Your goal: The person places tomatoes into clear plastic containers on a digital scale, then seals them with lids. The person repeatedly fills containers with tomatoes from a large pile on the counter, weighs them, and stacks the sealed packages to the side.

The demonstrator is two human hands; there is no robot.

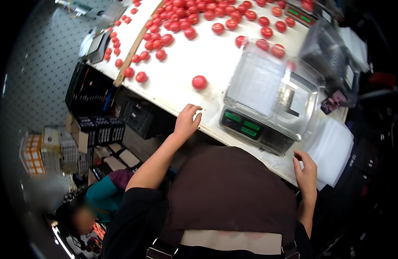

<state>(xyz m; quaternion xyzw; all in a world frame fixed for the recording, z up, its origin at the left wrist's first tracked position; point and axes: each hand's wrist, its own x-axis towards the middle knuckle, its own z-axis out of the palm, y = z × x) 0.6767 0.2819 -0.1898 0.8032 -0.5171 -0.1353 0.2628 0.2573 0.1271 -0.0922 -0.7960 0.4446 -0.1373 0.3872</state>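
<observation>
My left hand [187, 121] hovers at the near edge of the white table, fingers loosely curled and holding nothing. A single red tomato [199, 83] lies on the table just beyond it. To the right, a clear plastic container [254, 84] sits tilted or blurred on the metal pan of a digital scale [241, 124] with green-lit displays. Nothing is in my right hand [306, 171], its fingers bent and apart. It is beside a stack of thin white sheets [332, 149] at the table's right side.
Many tomatoes [179, 16] spread across the far table [182, 64]. A wooden strip [134, 48] divides off the left part. Clear containers [325, 48] are stacked at right, near a phone [334, 101]. Another scale [301, 14] stands behind. Left are crates [140, 118], cartons [77, 132] and another person [101, 194].
</observation>
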